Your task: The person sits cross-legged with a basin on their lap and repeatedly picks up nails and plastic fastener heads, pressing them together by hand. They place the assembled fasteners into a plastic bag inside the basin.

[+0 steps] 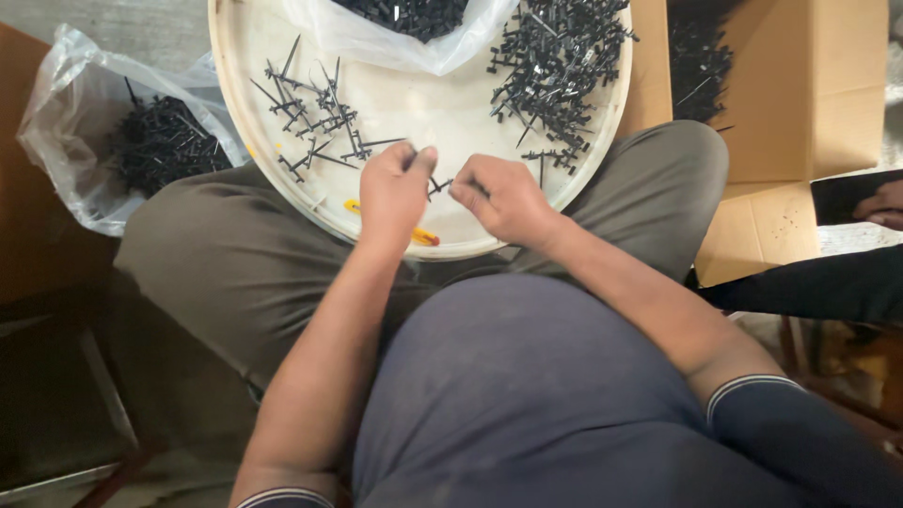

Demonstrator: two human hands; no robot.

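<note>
A round cream tray [235, 103] rests across my knees. My left hand [393, 193] and my right hand [503, 198] meet over its near edge, both pinched on a small black plastic piece [438, 185] held between them. Loose black spiked pieces [315, 118] lie spread on the tray's left half. A thicker heap of the same pieces [555, 61] sits on its right half.
A clear plastic bag [66, 103] with black pieces lies at my left knee. Another clear bag [395, 33] sits at the tray's far side. An open cardboard box [800, 103] with black pieces stands at the right, where another person's hand [879, 205] shows.
</note>
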